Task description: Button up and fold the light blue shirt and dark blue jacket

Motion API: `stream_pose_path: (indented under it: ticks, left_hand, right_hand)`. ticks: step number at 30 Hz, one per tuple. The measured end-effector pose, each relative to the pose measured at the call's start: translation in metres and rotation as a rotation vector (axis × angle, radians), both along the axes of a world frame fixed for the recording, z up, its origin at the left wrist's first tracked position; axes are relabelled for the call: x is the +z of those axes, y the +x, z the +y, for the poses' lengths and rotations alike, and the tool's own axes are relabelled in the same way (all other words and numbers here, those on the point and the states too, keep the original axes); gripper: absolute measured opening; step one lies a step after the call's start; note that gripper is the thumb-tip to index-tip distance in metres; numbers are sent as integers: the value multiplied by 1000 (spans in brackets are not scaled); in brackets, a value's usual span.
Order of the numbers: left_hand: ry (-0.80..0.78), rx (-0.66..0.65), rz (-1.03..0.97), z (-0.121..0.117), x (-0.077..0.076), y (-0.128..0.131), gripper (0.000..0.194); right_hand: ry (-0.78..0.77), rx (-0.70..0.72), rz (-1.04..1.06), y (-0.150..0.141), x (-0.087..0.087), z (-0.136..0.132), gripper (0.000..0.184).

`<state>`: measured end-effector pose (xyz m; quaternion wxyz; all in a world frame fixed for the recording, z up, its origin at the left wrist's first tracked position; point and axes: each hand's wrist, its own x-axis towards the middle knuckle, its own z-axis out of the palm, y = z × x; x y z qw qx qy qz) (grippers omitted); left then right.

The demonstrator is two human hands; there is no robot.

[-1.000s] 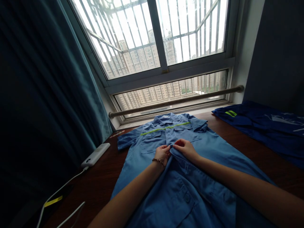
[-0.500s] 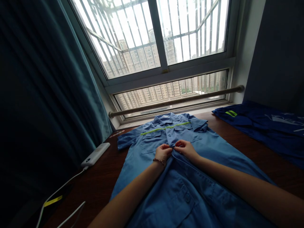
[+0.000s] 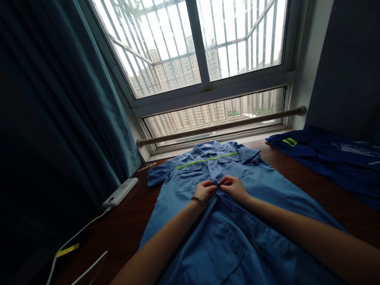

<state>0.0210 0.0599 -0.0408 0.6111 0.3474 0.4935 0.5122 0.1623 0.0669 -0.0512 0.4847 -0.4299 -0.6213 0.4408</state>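
- Shirt [image 3: 255, 184]: face up on table [image 3: 115, 227], collar toward window [image 3: 178, 95].
- Left hand [image 3: 205, 190]: thumb and fingertips pinching the placket [image 3: 216, 174].
- Right hand [image 3: 233, 188]: pinching same spot, fingertips right beside the left's, other fingers curled.
- Pinched bit hidden by fingers; can't see what's inside.
- Button [image 3: 212, 169] shows on placket just above the hands.
- Step, my read: button work; fastening or undoing, can't tell.
- Do it well: one hand steadies the edge, the other tips the button edge-on through the hole; keep layers lined up, pull lightly.
- Risk: folds on the near side could drag the placket askew.
- White device [image 3: 121, 194] sits well apart, likely no bother.
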Motion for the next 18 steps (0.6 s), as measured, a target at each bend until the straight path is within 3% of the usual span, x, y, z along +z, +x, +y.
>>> stream_pose_path:
  ticks: [6, 13, 18]
  left_hand:
    - [-37, 10, -4, -3, 8, 1, 27]
    - [-8, -29, -46, 4, -4, -3, 32]
    - [-15, -37, -48, 4, -3, -2, 33]
  right_hand:
    - [39, -17, -21, 1, 1, -2, 14]
    - [-28, 52, 68, 3, 2, 2, 16]
    - [-75, 118, 128, 5, 2, 4, 19]
